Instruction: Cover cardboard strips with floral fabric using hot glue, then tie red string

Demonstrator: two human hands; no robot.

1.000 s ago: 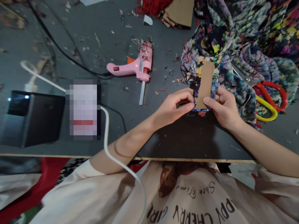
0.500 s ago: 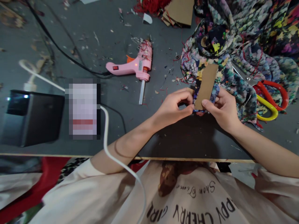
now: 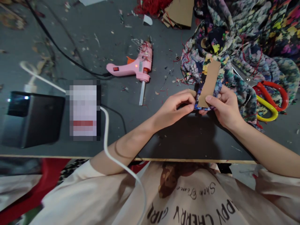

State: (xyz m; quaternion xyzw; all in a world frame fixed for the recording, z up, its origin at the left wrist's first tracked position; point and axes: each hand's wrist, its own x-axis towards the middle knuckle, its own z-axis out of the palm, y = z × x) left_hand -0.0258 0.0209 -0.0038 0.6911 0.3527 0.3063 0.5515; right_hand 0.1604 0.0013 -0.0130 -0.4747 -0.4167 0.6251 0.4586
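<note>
A strip of brown cardboard (image 3: 209,82) lies on a piece of floral fabric (image 3: 199,91), tilted with its far end leaning right. My right hand (image 3: 224,106) is closed on both, thumb pressed on the strip's near end and fingers underneath. My left hand (image 3: 185,103) pinches the fabric's near left corner between thumb and forefinger. A small bit of cardboard shows behind the left fingers. Just right of my right hand lie scissors (image 3: 273,90) with red and yellow handles, their blades partly covered by the heaped floral cloth (image 3: 262,59).
A pink glue gun (image 3: 140,64) with a glue stick and lit switch lies left of my hands. Further left are a dark power station (image 3: 42,120), a blurred-out screen (image 3: 83,109) and a white cable (image 3: 106,134). Cardboard pieces (image 3: 181,14) and red thread (image 3: 152,7) lie at the back.
The cardboard strip and fabric have shifted slightly right and away from me in my right hand. The patterned fabric now shows more along the strip's left side and near end.
</note>
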